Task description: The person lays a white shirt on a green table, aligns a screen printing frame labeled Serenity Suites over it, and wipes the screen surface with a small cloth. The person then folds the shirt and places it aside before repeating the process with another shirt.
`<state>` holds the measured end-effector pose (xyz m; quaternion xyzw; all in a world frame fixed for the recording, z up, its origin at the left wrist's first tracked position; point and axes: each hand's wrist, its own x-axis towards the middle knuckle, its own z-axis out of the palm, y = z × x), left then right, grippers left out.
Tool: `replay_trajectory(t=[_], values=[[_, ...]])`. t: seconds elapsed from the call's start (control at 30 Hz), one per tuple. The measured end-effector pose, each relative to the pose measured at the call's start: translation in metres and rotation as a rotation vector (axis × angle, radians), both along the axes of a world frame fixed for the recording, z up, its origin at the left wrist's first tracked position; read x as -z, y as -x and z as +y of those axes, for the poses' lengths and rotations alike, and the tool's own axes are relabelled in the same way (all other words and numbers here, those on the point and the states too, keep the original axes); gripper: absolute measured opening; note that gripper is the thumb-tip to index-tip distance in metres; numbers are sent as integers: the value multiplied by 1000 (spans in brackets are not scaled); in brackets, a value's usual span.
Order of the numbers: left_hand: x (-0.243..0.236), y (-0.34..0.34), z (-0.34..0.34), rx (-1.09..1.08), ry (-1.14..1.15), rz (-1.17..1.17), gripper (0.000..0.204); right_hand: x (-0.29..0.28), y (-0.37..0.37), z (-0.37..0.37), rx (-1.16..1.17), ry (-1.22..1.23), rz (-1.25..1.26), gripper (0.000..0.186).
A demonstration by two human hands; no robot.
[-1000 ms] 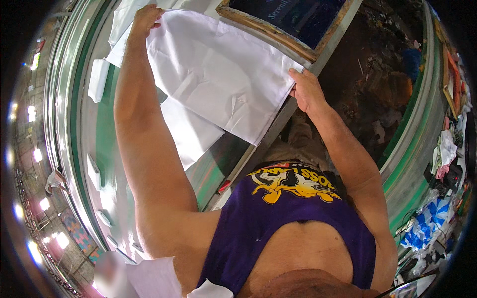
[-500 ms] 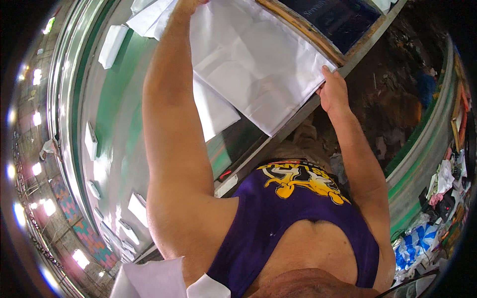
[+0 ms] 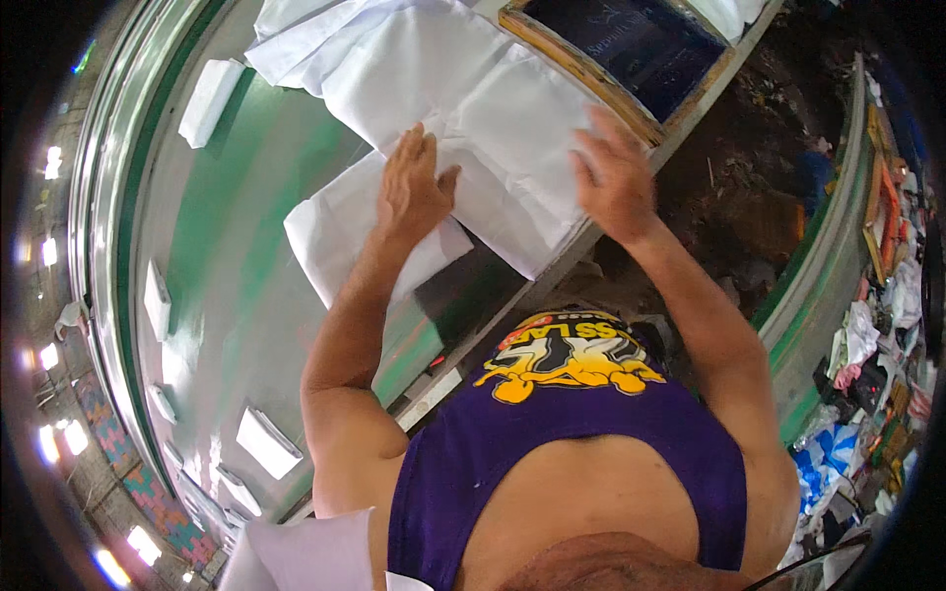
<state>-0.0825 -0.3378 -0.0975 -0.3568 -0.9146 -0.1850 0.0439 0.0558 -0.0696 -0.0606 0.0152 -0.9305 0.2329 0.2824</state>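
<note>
A sheet of white cloth lies spread over the near edge of a long green-and-grey table, with creases across its middle. My left hand is over the cloth's left edge, its fingers stretched out and nothing in them. Near the right edge of the cloth, my right hand is slightly blurred, with fingers apart and empty. Another folded white cloth sits partly beneath my left hand and wrist. Beyond my right hand a wood-framed printing screen with a dark mesh rests against the cloth's far right side.
Bunched white cloth is at the far end. Several folded white pieces, one of them a white bundle, dot the long table. At right, past the dark floor, another table edge borders a heap of clutter.
My left hand has come back from the cloth's far end to its left edge. My right hand has let go of the near right corner and moved slightly left.
</note>
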Motion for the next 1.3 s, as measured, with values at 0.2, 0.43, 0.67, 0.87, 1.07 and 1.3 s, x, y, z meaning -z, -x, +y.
replay_trajectory(t=[0.2,0.43,0.67,0.87,1.07,1.3], values=[[-21,-72,16,130,135,-110,70,47,60,-52,-487,-251,-118,47],[10,-114,66,-115,60,-66,74,87,93,31,-421,-443,-396,74],[47,-97,112,-467,121,-17,89,77,94,46,-492,-428,-556,88],[62,-54,110,-586,286,78,74,46,87,45,-651,-382,-725,91],[54,-35,114,-730,354,-3,81,22,66,85,-894,-389,-776,82],[41,-46,121,-709,313,-122,84,-33,95,264,-498,175,-70,37]])
